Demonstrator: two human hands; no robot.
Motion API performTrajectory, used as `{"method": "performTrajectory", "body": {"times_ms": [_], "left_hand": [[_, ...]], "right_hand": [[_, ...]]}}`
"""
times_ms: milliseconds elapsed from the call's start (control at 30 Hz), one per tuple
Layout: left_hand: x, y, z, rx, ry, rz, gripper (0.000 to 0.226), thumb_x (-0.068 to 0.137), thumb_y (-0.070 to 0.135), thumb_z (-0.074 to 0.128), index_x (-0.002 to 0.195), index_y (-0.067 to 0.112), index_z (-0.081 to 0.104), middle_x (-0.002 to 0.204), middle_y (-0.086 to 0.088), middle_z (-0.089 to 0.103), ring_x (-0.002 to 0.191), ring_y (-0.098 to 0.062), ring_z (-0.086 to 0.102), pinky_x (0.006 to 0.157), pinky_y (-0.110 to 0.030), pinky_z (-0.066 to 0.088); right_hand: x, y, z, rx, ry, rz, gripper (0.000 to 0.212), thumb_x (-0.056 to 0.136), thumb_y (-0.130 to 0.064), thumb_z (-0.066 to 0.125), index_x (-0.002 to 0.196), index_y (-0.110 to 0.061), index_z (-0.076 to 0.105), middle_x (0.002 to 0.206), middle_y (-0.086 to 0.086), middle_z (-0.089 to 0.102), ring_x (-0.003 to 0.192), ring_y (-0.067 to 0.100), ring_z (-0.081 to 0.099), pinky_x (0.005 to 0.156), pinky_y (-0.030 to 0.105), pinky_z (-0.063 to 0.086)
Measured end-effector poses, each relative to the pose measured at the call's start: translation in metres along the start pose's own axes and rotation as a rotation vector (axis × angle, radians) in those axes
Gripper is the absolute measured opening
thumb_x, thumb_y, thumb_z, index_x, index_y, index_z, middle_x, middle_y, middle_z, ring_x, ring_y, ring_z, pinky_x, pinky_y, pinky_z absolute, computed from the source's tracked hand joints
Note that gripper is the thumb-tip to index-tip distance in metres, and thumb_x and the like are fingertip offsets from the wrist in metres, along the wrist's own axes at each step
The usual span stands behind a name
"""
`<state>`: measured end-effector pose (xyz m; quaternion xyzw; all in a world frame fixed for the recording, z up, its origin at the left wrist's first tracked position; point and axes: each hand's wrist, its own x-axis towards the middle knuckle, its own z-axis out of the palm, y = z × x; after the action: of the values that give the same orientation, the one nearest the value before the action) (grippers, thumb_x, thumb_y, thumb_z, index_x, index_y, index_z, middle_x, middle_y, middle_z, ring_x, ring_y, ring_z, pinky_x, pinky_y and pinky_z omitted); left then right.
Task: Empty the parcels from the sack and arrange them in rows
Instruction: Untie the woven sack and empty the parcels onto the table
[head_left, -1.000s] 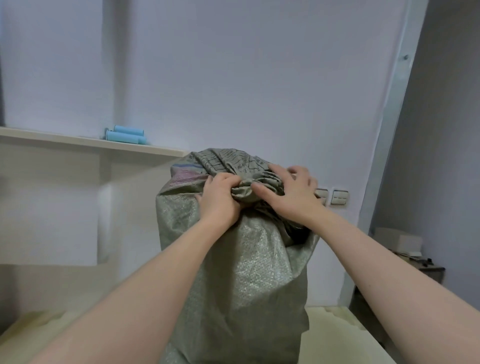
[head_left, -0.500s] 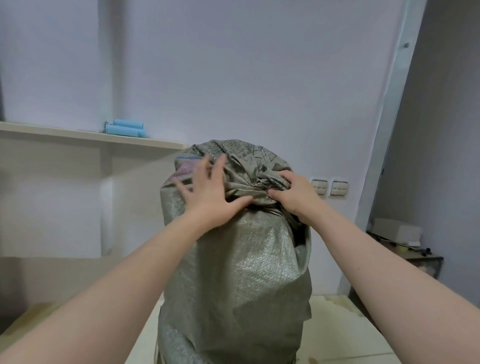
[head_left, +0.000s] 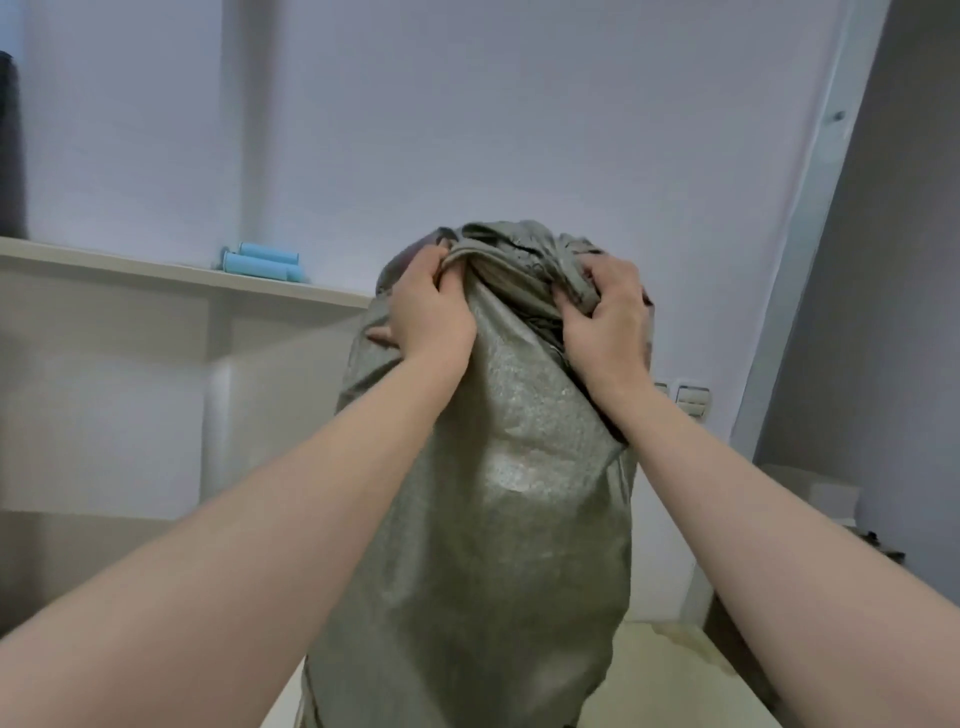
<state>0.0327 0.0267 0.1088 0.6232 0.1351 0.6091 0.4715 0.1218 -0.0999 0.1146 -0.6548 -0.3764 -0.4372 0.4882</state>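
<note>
Both bare forearms reach up and forward, drawing closer together toward the top of the sack (head_left: 493, 519). The left grip (head_left: 431, 312) has its fingers curled over a bunched fold of the cloth, with the back of the hand showing. The right grip (head_left: 605, 322) clutches a wad of cloth the same way, knuckles bent. The two sit side by side at much the same height, apart from each other.
</note>
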Motion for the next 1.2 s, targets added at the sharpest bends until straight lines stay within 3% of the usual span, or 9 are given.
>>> {"method": "performTrajectory", "body": {"times_ms": [133,200,400,533,633,767,900,1067,1200], "left_hand": [[0.019,0.000,0.005,0.073,-0.082,0.116,0.023,0.098,0.038,0.048,0.076,0.038,0.055,0.082,0.015,0.059,0.098,-0.024,0.060,0.104,-0.065,0.034],[0.016,-0.035,0.005,0.200,-0.202,0.022,0.027,0.094,0.044,0.049,0.069,0.036,0.054,0.085,0.007,0.062,0.097,-0.030,0.061,0.100,-0.065,0.037],[-0.020,-0.118,-0.018,0.443,-0.411,-0.100,0.024,0.099,0.033,0.051,0.075,0.029,0.052,0.079,0.010,0.058,0.099,-0.030,0.060,0.103,-0.052,0.038],[-0.029,-0.125,-0.023,0.614,-0.453,-0.085,0.026,0.101,0.034,0.045,0.075,0.028,0.044,0.097,-0.001,0.063,0.119,-0.034,0.052,0.116,-0.064,0.006],[-0.027,-0.116,-0.024,0.480,-0.461,-0.083,0.014,0.086,0.046,0.057,0.083,0.036,0.048,0.105,0.004,0.058,0.119,-0.030,0.052,0.112,-0.066,0.020],[-0.023,-0.091,-0.018,0.480,-0.492,-0.003,0.104,0.063,0.076,0.068,0.146,0.051,0.010,0.162,0.008,-0.006,0.150,-0.029,-0.010,0.111,-0.072,-0.004],[-0.008,-0.070,-0.013,0.701,-0.613,0.171,0.130,0.052,0.085,0.065,0.144,0.055,-0.023,0.157,0.015,-0.033,0.143,-0.027,-0.034,0.103,-0.076,-0.011],[-0.002,-0.080,-0.014,0.623,-0.906,0.115,0.111,0.057,0.064,0.083,0.148,0.044,0.023,0.162,0.005,0.005,0.150,-0.031,0.006,0.119,-0.060,0.014],[-0.027,-0.089,-0.013,0.743,-0.795,0.203,0.089,0.066,0.045,0.086,0.138,0.029,0.036,0.145,0.000,0.025,0.126,-0.029,0.042,0.109,-0.051,0.036]], "right_hand": [[0.027,0.003,-0.008,0.066,-0.199,-0.106,0.019,0.083,-0.007,0.068,0.101,-0.014,0.071,0.097,-0.009,0.064,0.090,-0.011,0.054,0.082,0.005,0.036],[0.010,0.023,0.002,-0.012,-0.339,-0.004,0.022,0.081,-0.012,0.068,0.101,-0.021,0.071,0.089,-0.013,0.064,0.089,-0.001,0.060,0.079,0.017,0.039],[-0.076,0.081,0.042,-0.059,-0.544,0.166,0.028,0.083,-0.011,0.073,0.111,-0.017,0.071,0.116,0.005,0.065,0.115,0.018,0.055,0.099,0.017,0.036],[-0.079,0.088,0.051,-0.071,-0.603,0.196,0.032,0.082,-0.021,0.074,0.114,-0.022,0.068,0.122,0.008,0.061,0.117,0.019,0.055,0.109,0.033,0.039],[-0.073,0.079,0.037,-0.057,-0.653,0.210,0.032,0.086,-0.020,0.072,0.117,-0.021,0.067,0.129,0.001,0.058,0.123,0.013,0.050,0.110,0.028,0.034],[-0.067,0.075,0.019,-0.053,-0.540,0.061,0.030,0.083,-0.012,0.074,0.113,-0.016,0.071,0.126,-0.004,0.057,0.120,0.010,0.048,0.103,0.020,0.032],[-0.057,0.069,0.008,-0.005,-0.369,-0.168,0.023,0.079,-0.005,0.077,0.100,-0.015,0.078,0.116,-0.006,0.061,0.113,0.011,0.056,0.098,0.014,0.039],[-0.062,0.055,0.000,0.022,-0.401,-0.265,0.027,0.079,-0.010,0.079,0.105,-0.014,0.075,0.123,0.002,0.064,0.117,0.007,0.055,0.102,0.020,0.042],[-0.081,0.050,0.003,0.006,-0.524,0.023,0.092,0.072,-0.029,0.085,0.147,-0.020,0.031,0.152,0.006,0.027,0.142,0.019,0.030,0.118,0.032,0.026]]}}
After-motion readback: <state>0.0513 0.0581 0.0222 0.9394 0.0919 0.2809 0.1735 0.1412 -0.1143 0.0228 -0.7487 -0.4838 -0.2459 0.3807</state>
